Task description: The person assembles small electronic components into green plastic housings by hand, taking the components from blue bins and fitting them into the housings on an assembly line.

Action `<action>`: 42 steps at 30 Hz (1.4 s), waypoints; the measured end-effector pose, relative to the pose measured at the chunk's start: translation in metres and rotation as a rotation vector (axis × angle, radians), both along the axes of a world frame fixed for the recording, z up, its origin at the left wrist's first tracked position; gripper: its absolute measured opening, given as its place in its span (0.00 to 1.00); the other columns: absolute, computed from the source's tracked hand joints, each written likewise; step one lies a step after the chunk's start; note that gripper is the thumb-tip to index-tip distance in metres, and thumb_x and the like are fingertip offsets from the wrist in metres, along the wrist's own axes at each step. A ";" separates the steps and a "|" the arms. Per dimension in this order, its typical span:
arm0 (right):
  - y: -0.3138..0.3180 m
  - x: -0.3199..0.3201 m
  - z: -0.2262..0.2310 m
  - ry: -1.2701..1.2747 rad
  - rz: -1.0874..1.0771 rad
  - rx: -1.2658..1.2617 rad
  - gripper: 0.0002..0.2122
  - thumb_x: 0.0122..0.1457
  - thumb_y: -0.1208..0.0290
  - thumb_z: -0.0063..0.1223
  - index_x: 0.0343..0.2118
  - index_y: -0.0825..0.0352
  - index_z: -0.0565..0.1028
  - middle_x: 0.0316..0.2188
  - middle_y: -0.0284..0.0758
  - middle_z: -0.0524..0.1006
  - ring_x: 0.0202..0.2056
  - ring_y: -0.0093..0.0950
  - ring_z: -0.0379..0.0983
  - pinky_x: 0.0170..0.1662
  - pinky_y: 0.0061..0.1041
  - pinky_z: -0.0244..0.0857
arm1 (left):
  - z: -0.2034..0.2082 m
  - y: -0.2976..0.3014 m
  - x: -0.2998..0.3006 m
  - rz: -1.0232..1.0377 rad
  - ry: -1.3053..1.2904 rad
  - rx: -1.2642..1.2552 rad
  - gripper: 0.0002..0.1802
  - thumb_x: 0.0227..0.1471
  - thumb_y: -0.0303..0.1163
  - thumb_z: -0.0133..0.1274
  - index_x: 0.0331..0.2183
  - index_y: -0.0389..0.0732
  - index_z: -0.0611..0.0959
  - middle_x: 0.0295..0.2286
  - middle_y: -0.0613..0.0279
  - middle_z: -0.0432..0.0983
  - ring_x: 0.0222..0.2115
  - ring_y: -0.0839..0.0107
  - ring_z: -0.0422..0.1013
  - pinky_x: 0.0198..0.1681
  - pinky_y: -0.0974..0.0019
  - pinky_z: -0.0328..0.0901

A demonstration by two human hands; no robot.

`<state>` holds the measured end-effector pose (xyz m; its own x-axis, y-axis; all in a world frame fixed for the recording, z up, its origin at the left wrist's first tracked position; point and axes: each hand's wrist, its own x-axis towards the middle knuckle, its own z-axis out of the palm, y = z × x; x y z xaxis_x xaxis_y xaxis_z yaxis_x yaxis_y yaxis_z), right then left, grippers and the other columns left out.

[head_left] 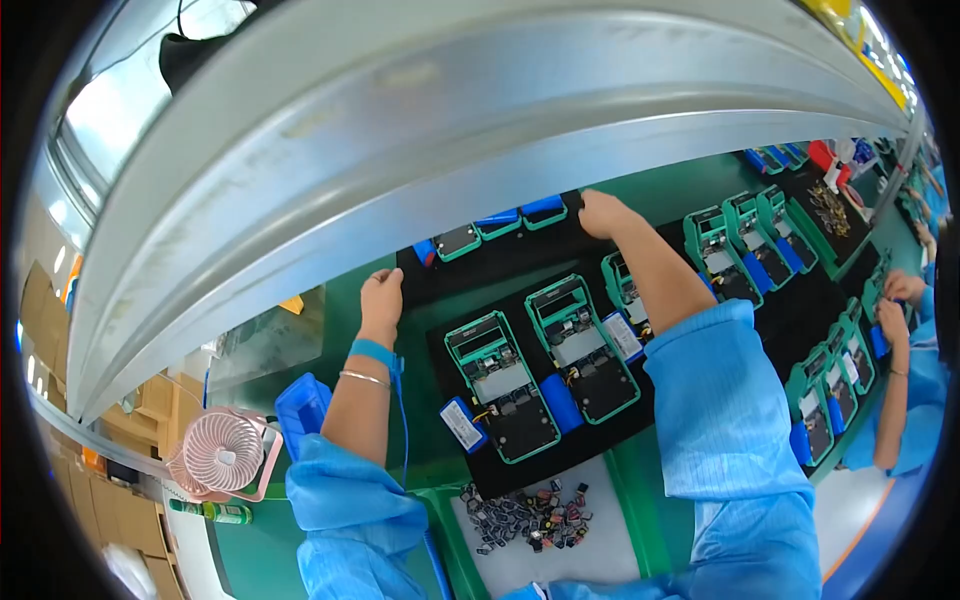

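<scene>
At the far side of the bench, a black mat [480, 279] carries several green-framed device housings [457, 241] with blue battery packs [543, 206]. My left hand [381, 298], with a blue wrist strap and a bangle on its wrist, is closed at the mat's left edge. Across from it, my right hand [604, 216] is closed at the mat's right end. The fingertips of both are partly hidden. Between my forearms, a nearer black mat [480, 470] bears larger open housings [502, 385] with circuit boards, each with a blue battery pack [463, 424] wired beside it.
A metal beam [400, 130] arches over the far side. Small dark parts lie in a green-edged tray [625, 500] near me. At left stand a pink fan [222, 450] and a blue bin [303, 405]. A co-worker's hands [893, 305] handle housings at right.
</scene>
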<state>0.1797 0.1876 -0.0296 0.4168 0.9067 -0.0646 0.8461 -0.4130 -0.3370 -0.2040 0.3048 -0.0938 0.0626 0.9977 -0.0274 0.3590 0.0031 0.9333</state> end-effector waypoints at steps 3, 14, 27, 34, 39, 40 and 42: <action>0.028 0.082 -0.059 -0.015 -0.083 0.210 0.14 0.57 0.68 0.48 0.41 0.72 0.78 0.46 0.54 0.77 0.49 0.49 0.73 0.51 0.41 0.69 | 0.028 -0.006 0.038 -0.039 -0.066 -0.045 0.15 0.56 0.44 0.55 0.37 0.42 0.79 0.24 0.72 0.69 0.22 0.77 0.64 0.24 0.67 0.60; -0.008 0.017 0.007 -0.058 -0.108 0.413 0.16 0.67 0.60 0.41 0.47 0.69 0.70 0.44 0.50 0.77 0.48 0.48 0.73 0.50 0.44 0.67 | 0.074 -0.035 0.008 -0.191 -0.169 -0.101 0.20 0.60 0.43 0.52 0.51 0.46 0.74 0.30 0.74 0.74 0.23 0.81 0.64 0.21 0.72 0.56; -0.259 -0.050 0.045 0.177 -0.053 0.806 0.12 0.66 0.66 0.47 0.45 0.69 0.71 0.35 0.50 0.77 0.41 0.50 0.74 0.43 0.38 0.68 | 0.115 -0.263 -0.054 -0.415 -0.544 -0.253 0.14 0.60 0.38 0.54 0.46 0.50 0.72 0.37 0.77 0.74 0.31 0.85 0.70 0.25 0.75 0.62; -0.314 -0.038 0.010 0.108 -0.184 0.747 0.14 0.65 0.68 0.49 0.48 0.70 0.73 0.31 0.47 0.79 0.35 0.42 0.77 0.41 0.30 0.69 | 0.070 -0.309 -0.033 -0.475 -0.533 -0.101 0.17 0.59 0.31 0.55 0.48 0.36 0.72 0.38 0.64 0.75 0.36 0.80 0.72 0.30 0.74 0.70; -0.309 -0.074 -0.007 -0.152 -0.013 0.906 0.08 0.57 0.76 0.55 0.40 0.67 0.78 0.33 0.40 0.78 0.38 0.41 0.73 0.43 0.35 0.67 | 0.032 -0.288 -0.041 -0.473 -0.202 0.017 0.22 0.57 0.33 0.58 0.48 0.31 0.71 0.34 0.60 0.74 0.31 0.78 0.71 0.31 0.72 0.70; -0.314 -0.108 0.002 -0.112 0.034 0.900 0.08 0.54 0.78 0.57 0.37 0.66 0.78 0.32 0.39 0.77 0.38 0.41 0.72 0.43 0.34 0.66 | 0.044 -0.292 -0.046 -0.466 -0.146 -0.073 0.25 0.56 0.33 0.59 0.50 0.30 0.70 0.33 0.60 0.74 0.30 0.77 0.71 0.32 0.72 0.70; -0.333 -0.151 -0.006 0.055 0.251 0.805 0.04 0.52 0.78 0.58 0.31 0.67 0.77 0.31 0.38 0.77 0.37 0.39 0.72 0.42 0.34 0.67 | 0.065 -0.303 -0.048 -0.434 -0.099 -0.148 0.32 0.56 0.34 0.59 0.55 0.29 0.67 0.33 0.59 0.73 0.30 0.76 0.71 0.34 0.72 0.69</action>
<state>0.0289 -0.1453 -0.0359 0.2120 0.7497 0.6269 0.8546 0.1689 -0.4910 -0.2523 0.0016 -0.0285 0.4826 0.8645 -0.1405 0.2662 0.0081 0.9639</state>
